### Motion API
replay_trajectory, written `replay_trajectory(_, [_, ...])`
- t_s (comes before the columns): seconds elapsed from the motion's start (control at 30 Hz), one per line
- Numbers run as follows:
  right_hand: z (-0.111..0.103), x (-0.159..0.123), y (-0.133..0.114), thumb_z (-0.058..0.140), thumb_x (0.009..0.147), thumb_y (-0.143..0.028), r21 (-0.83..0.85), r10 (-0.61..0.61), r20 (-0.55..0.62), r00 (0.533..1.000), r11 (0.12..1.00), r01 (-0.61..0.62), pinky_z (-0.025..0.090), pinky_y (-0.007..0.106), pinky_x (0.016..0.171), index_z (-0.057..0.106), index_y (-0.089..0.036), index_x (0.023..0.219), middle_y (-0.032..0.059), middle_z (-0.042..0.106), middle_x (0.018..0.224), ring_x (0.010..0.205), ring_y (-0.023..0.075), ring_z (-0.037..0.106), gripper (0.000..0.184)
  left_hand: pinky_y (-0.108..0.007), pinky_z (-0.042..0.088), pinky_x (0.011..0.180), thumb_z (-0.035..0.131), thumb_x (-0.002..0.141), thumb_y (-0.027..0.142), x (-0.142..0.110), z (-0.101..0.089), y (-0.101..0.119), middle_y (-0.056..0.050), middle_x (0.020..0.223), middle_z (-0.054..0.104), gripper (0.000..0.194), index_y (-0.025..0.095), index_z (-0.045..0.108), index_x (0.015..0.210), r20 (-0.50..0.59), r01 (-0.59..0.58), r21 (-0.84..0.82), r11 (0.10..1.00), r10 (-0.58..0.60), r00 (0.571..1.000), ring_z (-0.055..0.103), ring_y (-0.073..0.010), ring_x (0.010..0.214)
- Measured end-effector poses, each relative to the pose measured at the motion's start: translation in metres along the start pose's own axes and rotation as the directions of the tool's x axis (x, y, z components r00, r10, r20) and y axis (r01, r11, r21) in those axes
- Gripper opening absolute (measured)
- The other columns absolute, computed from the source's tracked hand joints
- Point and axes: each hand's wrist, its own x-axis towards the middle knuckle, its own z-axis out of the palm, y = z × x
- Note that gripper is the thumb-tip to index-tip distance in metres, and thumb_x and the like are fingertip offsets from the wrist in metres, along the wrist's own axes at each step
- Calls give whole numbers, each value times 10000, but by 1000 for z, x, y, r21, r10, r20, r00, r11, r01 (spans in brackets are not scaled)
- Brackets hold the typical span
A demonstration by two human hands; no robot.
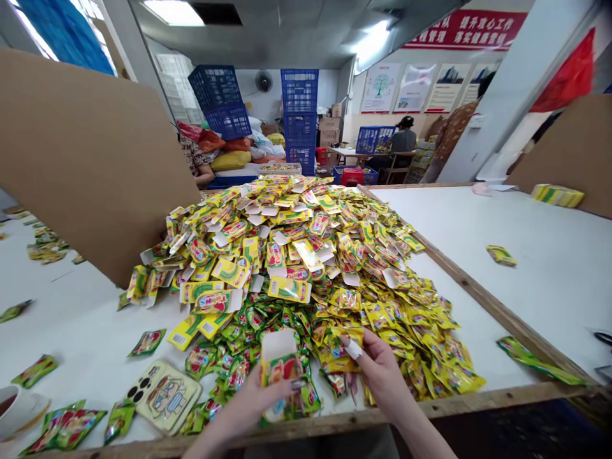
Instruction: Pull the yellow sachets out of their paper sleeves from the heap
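Head view: my left hand (248,405) pinches a glossy card sleeve (278,358) upright; my right hand (380,379) grips a crinkled yellow foil sachet (342,357) between finger and thumb, both at the near edge of the heaped sachets (287,255) on the white table (86,331).

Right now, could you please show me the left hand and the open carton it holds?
left hand (253,405), head view, back of the hand
open carton (280,371), head view, printed front panel

Was brightly lit from ceiling panels (173,13) | glinted with glare on foil sachets (344,331) | showed only faint shadows | bowed at the edges | blurred slightly far back
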Motion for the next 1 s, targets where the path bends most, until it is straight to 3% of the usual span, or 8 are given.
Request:
replay_trajectory(0.13, [24, -3, -24, 613, 783, -294, -228, -225, 118, 967, 942, 247, 430, 192, 450, 587, -191, 819, -27, 519, 687, 512, 79, 490, 111, -328, 476, 744, 777, 527, 377, -1, 39, -15, -45, 744, 668, 430, 138, 606, 841, 132, 0, -58, 998, 7, 991, 614, -208, 737])
replay_trajectory(0.23, [25, -6, -37, 560, 808, -193, -456, -293, 340, 894, 780, 429, 454, 251, 712, 622, -194, 852, 25, 532, 850, 789, 139, 534, 75, -280, 461, 727, 745, 547, 260, -4, 46, -10, -11, 775, 650, 408, 155, 576, 902, 141, -39, 49, 998, 32, 989, 586, -174, 741])
replay_trajectory(0.47, [15, -35, -49, 440, 737, -7, -794, 102, 558, 823, 354, 495, 452, 251, 710, 617, -214, 966, 64, 539, 965, 831, 164, 556, 356, -257, 453, 708, 593, 639, 141, -7, 43, -21, -12, 868, 662, 318, 158, 602, 956, 373, -158, 344, 926, 20, 927, 573, -181, 778])
replay_trajectory(0.57, [8, -49, -48, 438, 749, -16, -795, 120, 521, 845, 428, 429, 463, 224, 735, 554, -216, 1047, 55, 582, 967, 844, 152, 579, 376, -276, 457, 759, 598, 656, 167, -7, 41, -28, -20, 916, 658, 327, 169, 606, 983, 466, -179, 345, 921, -2, 885, 576, -196, 830])
replay_trajectory(0.67, [-7, -56, -34, 422, 775, -46, -751, -49, 479, 876, 495, 438, 468, 202, 699, 553, -208, 915, 38, 604, 859, 781, 134, 583, 251, -305, 432, 852, 639, 661, 252, -8, 40, -33, -41, 1002, 636, 432, 168, 567, 1079, 556, -185, 281, 942, -2, 831, 557, -218, 923])
replay_trajectory(0.8, [-25, -58, -8, 401, 798, -91, -683, -228, 545, 807, 436, 585, 429, 189, 543, 576, -194, 712, 50, 600, 734, 630, 121, 560, 220, -295, 429, 860, 652, 643, 257, -5, 42, -40, -44, 1049, 618, 491, 175, 541, 1114, 516, -177, 393, 902, -57, 855, 537, -220, 956])
replay_trajectory(0.93, [-19, -66, -12, 412, 866, -199, -683, -29, 534, 845, 575, 451, 457, 204, 624, 644, -192, 790, 49, 651, 724, 675, 131, 602, 245, -319, 399, 920, 680, 598, 240, -1, 53, -44, -61, 1119, 598, 597, 178, 495, 1162, 535, -232, 463, 855, -61, 843, 529, -240, 1007])
replay_trajectory(1.0, [-16, -70, -20, 417, 880, -247, -667, 74, 561, 825, 631, 397, 475, 221, 695, 659, -205, 854, 58, 678, 798, 753, 146, 622, 247, -324, 420, 901, 687, 600, 246, -1, 59, -42, -62, 1121, 598, 668, 189, 433, 1215, 547, -223, 462, 858, -78, 833, 545, -233, 1000])
